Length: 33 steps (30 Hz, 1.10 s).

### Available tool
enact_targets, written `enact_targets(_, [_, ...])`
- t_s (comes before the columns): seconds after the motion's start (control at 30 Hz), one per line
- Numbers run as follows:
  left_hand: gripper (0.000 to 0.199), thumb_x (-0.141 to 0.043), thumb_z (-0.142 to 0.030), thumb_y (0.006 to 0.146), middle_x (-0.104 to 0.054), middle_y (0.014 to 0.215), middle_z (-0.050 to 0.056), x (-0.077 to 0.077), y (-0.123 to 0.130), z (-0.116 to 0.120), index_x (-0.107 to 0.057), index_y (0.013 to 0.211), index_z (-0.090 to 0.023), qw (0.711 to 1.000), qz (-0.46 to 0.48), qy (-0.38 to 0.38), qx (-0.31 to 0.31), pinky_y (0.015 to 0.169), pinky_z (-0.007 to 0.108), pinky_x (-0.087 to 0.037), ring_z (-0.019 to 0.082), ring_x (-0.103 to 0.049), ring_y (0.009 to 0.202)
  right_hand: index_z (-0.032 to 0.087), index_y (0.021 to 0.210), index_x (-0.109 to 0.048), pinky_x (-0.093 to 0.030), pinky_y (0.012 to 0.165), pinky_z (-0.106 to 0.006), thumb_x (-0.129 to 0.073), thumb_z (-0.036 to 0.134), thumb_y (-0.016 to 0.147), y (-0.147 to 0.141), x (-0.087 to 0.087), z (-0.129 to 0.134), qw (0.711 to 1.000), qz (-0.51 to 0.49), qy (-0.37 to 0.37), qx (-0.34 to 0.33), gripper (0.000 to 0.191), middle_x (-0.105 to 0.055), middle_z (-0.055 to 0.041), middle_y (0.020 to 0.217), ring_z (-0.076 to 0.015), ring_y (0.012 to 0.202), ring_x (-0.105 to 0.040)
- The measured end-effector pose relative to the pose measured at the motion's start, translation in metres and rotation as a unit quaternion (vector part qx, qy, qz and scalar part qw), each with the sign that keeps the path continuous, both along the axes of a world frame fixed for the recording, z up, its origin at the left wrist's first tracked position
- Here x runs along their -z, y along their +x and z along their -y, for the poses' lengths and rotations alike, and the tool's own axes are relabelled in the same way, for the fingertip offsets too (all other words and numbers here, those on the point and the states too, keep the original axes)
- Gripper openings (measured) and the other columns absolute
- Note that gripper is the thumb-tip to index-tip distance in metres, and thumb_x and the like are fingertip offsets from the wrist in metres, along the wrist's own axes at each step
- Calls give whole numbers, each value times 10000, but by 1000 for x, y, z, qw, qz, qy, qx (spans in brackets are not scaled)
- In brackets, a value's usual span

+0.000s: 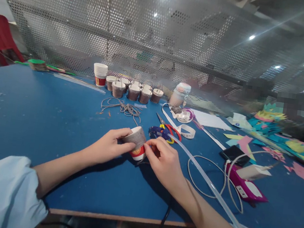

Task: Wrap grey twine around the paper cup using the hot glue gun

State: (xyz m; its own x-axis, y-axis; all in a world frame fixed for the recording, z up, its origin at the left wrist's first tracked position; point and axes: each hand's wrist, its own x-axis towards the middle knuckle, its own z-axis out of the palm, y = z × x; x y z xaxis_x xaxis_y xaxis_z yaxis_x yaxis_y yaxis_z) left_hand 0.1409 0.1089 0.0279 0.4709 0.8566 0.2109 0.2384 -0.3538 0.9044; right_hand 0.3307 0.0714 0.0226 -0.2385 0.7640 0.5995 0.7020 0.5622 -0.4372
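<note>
My left hand (114, 140) is closed round a small paper cup (137, 153), tilted just above the table. Grey cord (136, 139) is wound round the cup's upper part; its red and white lower part is bare. My right hand (164, 155) pinches the cord at the cup's right side, with thumb and forefinger against the wall. A loose tangle of the same cord (128, 107) lies behind the cup, one strand running to it. Just beyond my right hand lie a blue glue gun (159, 131) with a long clear glue stick (202, 174) and scissors (176, 132) with red and yellow handles.
Several cord-wrapped cups (134, 92) and a stack of paper cups (100, 74) stand at the back, near a bottle (180, 94). To the right lie a purple power strip (246, 185), a white cable (205, 195), a black phone-like object (235, 156) and coloured paper (245, 144).
</note>
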Motion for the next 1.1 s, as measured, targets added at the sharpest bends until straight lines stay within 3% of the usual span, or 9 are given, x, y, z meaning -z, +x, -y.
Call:
enact_targets(0.17, [150, -623, -274, 717, -605, 709, -2, 1, -1, -4, -616, 788, -142, 991, 65, -119, 20, 589, 264, -465, 119, -549, 592, 185, 955, -584, -467, 724, -264, -432, 192, 948, 2, -5, 3, 998, -50, 24, -8, 152, -614, -43, 863, -151, 784, -596])
enact_targets(0.33, [150, -669, -226, 677, -648, 767, 26, 3, 0, -6, -625, 777, -124, 976, 128, -175, 24, 579, 265, -527, 115, -583, 608, 183, 1015, -561, -479, 678, -273, -468, 198, 933, 2, -5, 5, 997, -57, 38, -20, 125, -588, -39, 885, -137, 719, -574])
enact_targets(0.57, [345, -638, -166, 680, -660, 942, 62, 3, 2, -7, -611, 1020, -117, 972, 142, -184, 46, 496, 243, -558, 123, -608, 645, 187, 1044, -550, -490, 663, -288, -482, 186, 914, 0, 3, -3, 1000, -17, 17, -15, 147, -585, -63, 938, -138, 682, -559])
enact_targets(0.73, [370, -620, -91, 627, -655, 872, 32, 3, 7, -4, -598, 994, -129, 968, 152, -191, 57, 592, 258, -582, 132, -623, 704, 187, 1086, -570, -501, 728, -307, -495, 200, 921, 1, 6, -6, 1000, -1, 24, -8, 181, -604, -84, 996, -164, 780, -598])
enact_targets(0.83, [357, -613, -94, 632, -661, 894, 37, 5, 9, -1, -596, 987, -129, 967, 152, -194, 67, 658, 279, -584, 149, -629, 785, 181, 992, -606, -492, 761, -308, -506, 183, 919, 2, 8, -7, 999, 11, 37, -12, 123, -602, -74, 935, -182, 856, -604])
enact_targets(0.97, [280, -626, -175, 691, -662, 908, 55, 7, 10, 1, -600, 965, -122, 969, 141, -192, 68, 682, 299, -573, 166, -633, 809, 183, 898, -621, -484, 707, -287, -508, 162, 916, 3, 10, -8, 998, 22, 46, -22, 116, -597, -54, 862, -162, 778, -597])
enact_targets(1.1, [242, -631, -245, 716, -674, 876, 70, 11, 9, -1, -620, 912, -102, 976, 103, -186, 55, 675, 315, -555, 156, -635, 717, 187, 878, -614, -476, 680, -281, -510, 170, 916, 1, 8, -7, 998, 17, 59, -31, 113, -608, -50, 838, -158, 759, -597])
